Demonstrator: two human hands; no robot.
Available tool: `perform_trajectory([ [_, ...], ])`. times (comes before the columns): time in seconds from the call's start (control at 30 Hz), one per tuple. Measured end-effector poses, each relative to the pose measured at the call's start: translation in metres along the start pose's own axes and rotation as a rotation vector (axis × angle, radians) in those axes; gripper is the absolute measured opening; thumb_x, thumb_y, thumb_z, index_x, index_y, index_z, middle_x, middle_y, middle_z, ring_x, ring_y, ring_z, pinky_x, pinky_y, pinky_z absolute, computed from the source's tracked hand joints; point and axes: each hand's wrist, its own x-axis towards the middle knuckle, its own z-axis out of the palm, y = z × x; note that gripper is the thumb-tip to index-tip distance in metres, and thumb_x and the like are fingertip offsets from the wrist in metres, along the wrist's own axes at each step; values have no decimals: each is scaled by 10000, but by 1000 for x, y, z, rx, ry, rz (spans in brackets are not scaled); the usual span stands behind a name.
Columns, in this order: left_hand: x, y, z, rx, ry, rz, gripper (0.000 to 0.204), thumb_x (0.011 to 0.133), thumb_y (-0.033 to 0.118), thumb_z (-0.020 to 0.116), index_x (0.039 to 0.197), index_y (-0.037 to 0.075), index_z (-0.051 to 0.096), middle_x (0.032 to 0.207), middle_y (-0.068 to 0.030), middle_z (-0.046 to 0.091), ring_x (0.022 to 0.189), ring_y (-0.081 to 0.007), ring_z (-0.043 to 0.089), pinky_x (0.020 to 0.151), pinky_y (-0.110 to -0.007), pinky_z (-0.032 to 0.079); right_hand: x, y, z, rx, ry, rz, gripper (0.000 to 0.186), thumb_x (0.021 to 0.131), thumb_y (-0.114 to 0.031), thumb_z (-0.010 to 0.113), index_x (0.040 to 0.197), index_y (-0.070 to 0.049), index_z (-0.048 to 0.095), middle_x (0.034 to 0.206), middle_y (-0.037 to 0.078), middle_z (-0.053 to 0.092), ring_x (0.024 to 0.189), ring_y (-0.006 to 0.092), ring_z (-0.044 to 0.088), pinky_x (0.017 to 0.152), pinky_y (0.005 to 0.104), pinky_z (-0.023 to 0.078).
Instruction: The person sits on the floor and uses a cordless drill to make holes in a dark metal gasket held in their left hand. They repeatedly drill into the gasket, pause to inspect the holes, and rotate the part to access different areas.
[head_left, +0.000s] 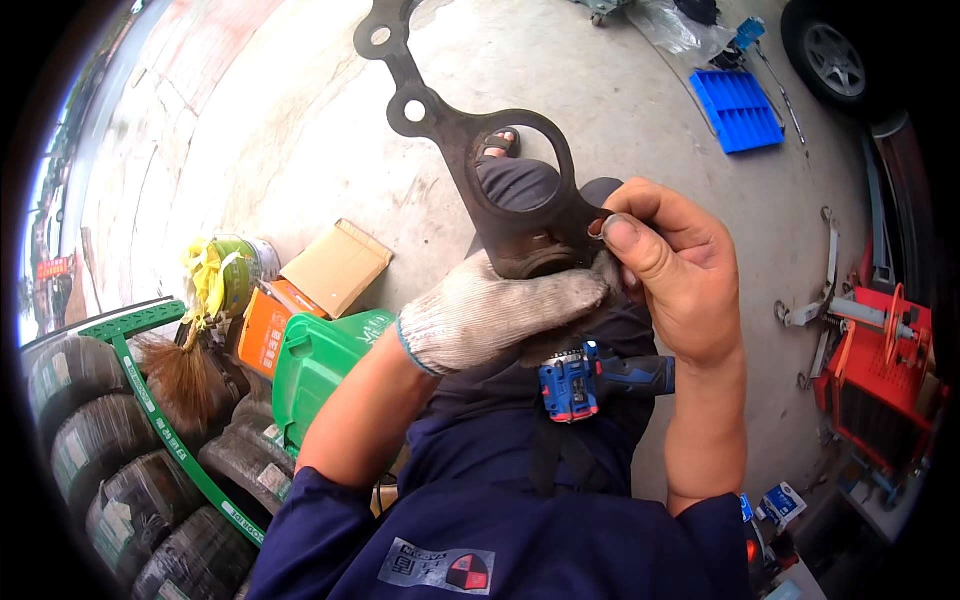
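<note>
A dark metal part with a large round opening and smaller bolt holes rises from my hands toward the top of the view. My left hand, in a whitish knit glove, is closed around its lower end, fingers partly hidden. My right hand is bare, its thumb and forefinger pinched together at the part's right corner. A small brownish bit shows at those fingertips, too small to name. Below the hands, a blue cordless power tool lies at my lap.
Wrapped tires fill the lower left behind a green metal bar. Nearby are a green plastic bin, an open cardboard box and a straw broom. A blue divided tray, a wheel and a red cart stand right.
</note>
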Motion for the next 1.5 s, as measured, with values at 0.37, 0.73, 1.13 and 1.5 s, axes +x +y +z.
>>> perform_trajectory([
  [0.37, 9, -7, -36, 138, 179, 55, 140, 941, 200, 734, 995, 101, 651, 810, 37, 589, 640, -53, 515, 548, -250, 402, -125, 67, -26, -1385, -321, -89, 710, 696, -27, 734, 1383, -7, 556, 1311, 181, 559, 1224, 395, 556, 1068, 526, 445],
  [0.73, 1, -42, -87, 218, 294, -41, 167, 852, 86, 640, 1017, 79, 622, 815, -34, 620, 573, -112, 558, 508, -250, 439, -131, 89, -43, -1187, -9, -188, 564, 748, -246, 813, 1233, -28, 625, 1009, 152, 671, 911, 346, 664, 815, 424, 529],
  [1.13, 42, -94, -99, 684, 426, 53, 345, 775, -18, 557, 1098, 28, 670, 1088, -100, 687, 1069, -228, 683, 958, -360, 555, -112, 96, -42, -717, 4, -123, 285, 691, -113, 812, 954, -53, 720, 938, 117, 738, 815, 306, 728, 735, 367, 573],
  [1.5, 47, -90, -105, 882, 464, -7, 281, 784, 47, 632, 1057, -11, 667, 945, -154, 685, 892, -281, 645, 805, -402, 535, -85, 87, -30, -989, 32, -267, 411, 673, -217, 822, 994, -12, 667, 815, 132, 674, 737, 348, 668, 663, 393, 519],
])
